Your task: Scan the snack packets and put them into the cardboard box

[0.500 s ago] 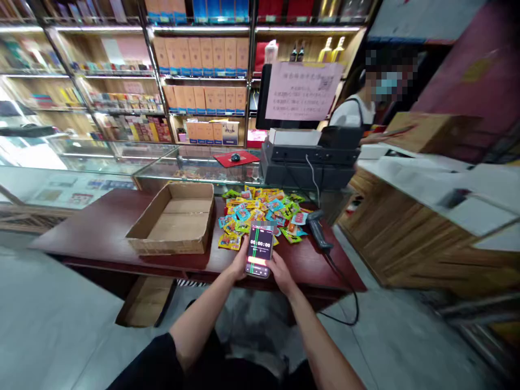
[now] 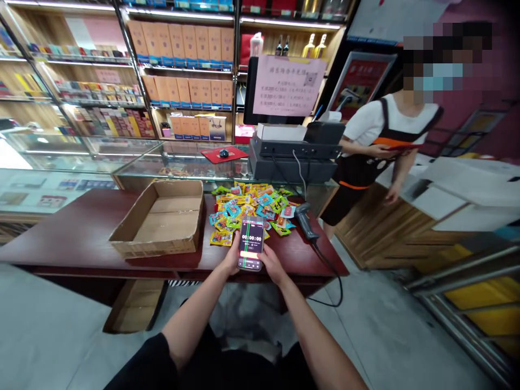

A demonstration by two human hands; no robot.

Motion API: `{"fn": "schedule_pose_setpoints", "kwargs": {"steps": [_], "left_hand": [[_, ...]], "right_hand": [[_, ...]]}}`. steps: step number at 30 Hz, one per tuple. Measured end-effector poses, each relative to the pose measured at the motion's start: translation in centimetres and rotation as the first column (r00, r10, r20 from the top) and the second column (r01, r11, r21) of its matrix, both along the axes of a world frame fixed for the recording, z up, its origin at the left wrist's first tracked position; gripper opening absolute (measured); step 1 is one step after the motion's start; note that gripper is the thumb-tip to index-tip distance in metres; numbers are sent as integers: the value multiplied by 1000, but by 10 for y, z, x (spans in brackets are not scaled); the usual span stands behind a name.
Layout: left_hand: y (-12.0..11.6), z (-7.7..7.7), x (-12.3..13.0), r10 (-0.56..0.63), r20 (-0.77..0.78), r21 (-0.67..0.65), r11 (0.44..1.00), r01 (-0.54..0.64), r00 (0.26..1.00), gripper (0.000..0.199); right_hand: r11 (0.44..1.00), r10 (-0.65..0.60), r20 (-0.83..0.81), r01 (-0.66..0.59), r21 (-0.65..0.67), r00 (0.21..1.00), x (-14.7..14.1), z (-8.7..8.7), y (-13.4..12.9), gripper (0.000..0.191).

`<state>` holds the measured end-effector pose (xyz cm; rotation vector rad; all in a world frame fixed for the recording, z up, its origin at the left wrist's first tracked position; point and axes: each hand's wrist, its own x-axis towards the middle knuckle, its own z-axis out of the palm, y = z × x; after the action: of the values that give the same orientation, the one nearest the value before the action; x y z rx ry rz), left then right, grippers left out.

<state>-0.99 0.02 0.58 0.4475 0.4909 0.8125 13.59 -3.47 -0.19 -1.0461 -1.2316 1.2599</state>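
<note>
Head view, taken with what I can see from the floor beside the table (image 2: pixel 73 238): the phone (image 2: pixel 251 245) is over the table's near edge, screen toward the wearer, reading 00:00:00. Whether its base touches the table cannot be told.

Left hand (image 2: pixel 232 257): grasping the phone along its left edge, low down; the fingers behind are hidden. Right hand (image 2: pixel 273 264): grasping the opposite edge, thumb by the bright bar low on the screen. Thumb contact with the glass cannot be confirmed.

Handling, phone: judged rigid, light enough for one hand, smooth-faced and liable to slip; the glass should be treated as fragile above a hard floor (image 2: pixel 195 357). Hold by both long edges, below the middle. Keep pressure off the screen except where a touch is intended.

Handling, packets (image 2: pixel 233 208): piled loosely just beyond the phone, which covers part of them. Judged light, pliable and slick. Pinch at a flat end seam; avoid squeezing the filled middle.

Adjacent items: the carton (image 2: pixel 156 247) sits left of the packets, judged light and fairly stiff; lift by opposite walls. The scanner (image 2: pixel 307 223) lies to their right, its cable (image 2: pixel 331 266) running over the table edge; take it by the handle. A co-worker (image 2: pixel 359 168) stands beyond the table at right, hands well apart from the phone.
</note>
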Motion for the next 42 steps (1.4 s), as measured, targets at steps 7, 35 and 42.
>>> {"fn": "schedule_pose_setpoints", "kwargs": {"steps": [7,35,42], "left_hand": [[-3,5,1,17,18,-8,1000,-17,1000,73],[-3,2,2,14,5,3,1000,-14,1000,74],[-2,0,1,10,11,-6,1000,-10,1000,74]], "right_hand": [[1000,-23,2,23,-6,1000,0,3,-2,30],[999,-35,3,35,-11,999,0,9,-6,28],[999,-41,2,41,-7,999,-1,8,-6,29]]}}
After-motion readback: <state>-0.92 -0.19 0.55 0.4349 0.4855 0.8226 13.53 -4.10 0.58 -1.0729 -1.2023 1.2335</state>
